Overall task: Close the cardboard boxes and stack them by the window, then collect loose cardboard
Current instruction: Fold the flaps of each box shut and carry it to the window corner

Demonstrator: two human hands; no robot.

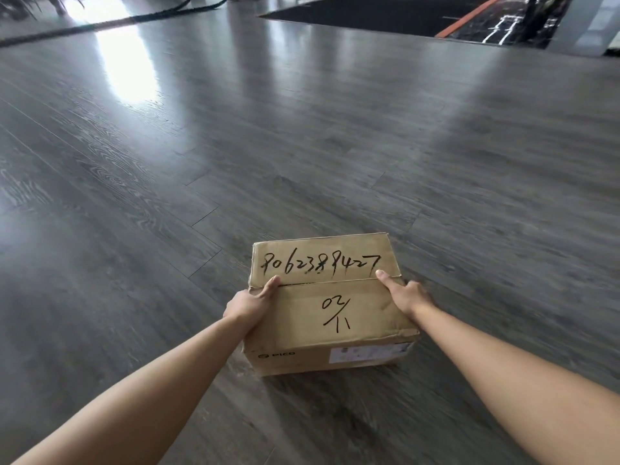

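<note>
A closed cardboard box (pixel 330 303) sits on the grey wood floor (pixel 302 146). The left hand (pixel 250 302) and right hand (pixel 404 292) clasp its sides, each grip's thumb lying on the top flaps.

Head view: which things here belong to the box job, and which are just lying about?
Job:
cardboard box, flaps closed
left hand and right hand gripping its sides

Lying about:
black cable on the floor
dark mat with orange stripe

Both arms outstretched, left hand (pixel 250 302) and right hand (pixel 406 292) gripping.
</note>
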